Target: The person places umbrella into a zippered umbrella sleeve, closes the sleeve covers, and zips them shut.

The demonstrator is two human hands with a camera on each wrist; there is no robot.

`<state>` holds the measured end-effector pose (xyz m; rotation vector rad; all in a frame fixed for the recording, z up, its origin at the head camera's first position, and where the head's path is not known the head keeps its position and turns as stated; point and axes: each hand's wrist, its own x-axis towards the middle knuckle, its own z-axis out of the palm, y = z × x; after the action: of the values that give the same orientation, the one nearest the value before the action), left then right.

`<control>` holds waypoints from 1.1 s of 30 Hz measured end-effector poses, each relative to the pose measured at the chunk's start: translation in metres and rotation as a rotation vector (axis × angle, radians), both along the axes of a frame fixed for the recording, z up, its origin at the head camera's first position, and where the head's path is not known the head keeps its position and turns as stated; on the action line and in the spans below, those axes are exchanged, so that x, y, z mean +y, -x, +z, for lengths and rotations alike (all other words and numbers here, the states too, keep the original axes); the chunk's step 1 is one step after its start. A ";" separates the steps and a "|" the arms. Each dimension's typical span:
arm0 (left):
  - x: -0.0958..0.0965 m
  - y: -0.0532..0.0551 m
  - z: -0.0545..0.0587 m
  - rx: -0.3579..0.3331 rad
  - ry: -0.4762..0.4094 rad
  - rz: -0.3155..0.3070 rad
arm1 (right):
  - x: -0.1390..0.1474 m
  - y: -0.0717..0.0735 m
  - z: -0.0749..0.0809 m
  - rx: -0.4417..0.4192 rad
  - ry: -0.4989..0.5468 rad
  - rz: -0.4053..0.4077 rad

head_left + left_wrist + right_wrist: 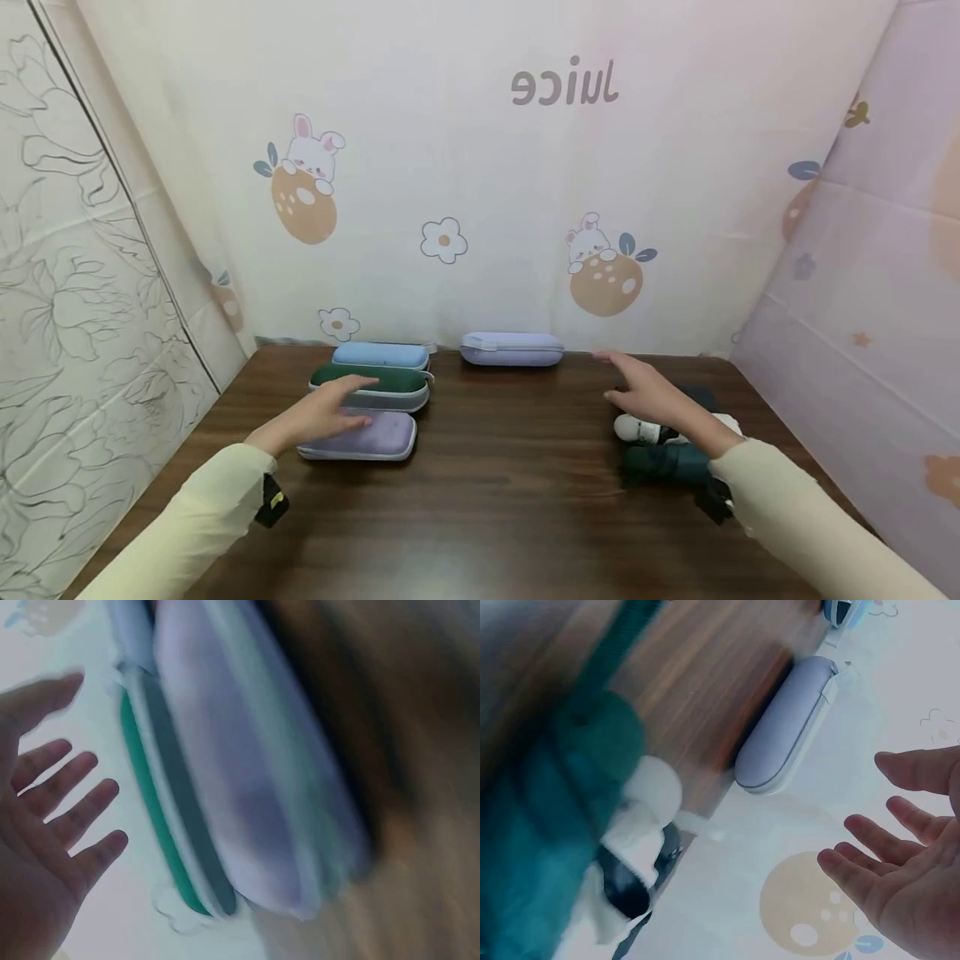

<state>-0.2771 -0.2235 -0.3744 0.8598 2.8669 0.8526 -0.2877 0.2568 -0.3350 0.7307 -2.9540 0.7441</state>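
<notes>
While the head view lays my left hand [318, 414] across the near lilac case [390, 435] and green case [400, 382] on the table [480, 508], the left wrist view shows it apart, fingers loose. My right hand [649, 393] (equally unburdened) hovers near the teal umbrella [662, 463], its strap [622, 641] visible only from that wrist.
</notes>
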 end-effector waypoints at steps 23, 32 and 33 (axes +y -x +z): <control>-0.031 -0.008 -0.029 0.126 0.296 -0.035 | 0.098 -0.046 -0.056 0.101 -0.103 0.022; -0.029 -0.004 -0.032 0.090 0.313 -0.008 | 0.117 -0.053 -0.081 0.259 -0.210 0.017; -0.028 -0.004 -0.032 0.087 0.315 -0.004 | 0.119 -0.053 -0.083 0.291 -0.222 0.030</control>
<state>-0.2735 -0.2520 -0.4063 0.8814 2.9554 0.3530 -0.2348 0.3755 -0.4182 0.8168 -2.7870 0.2808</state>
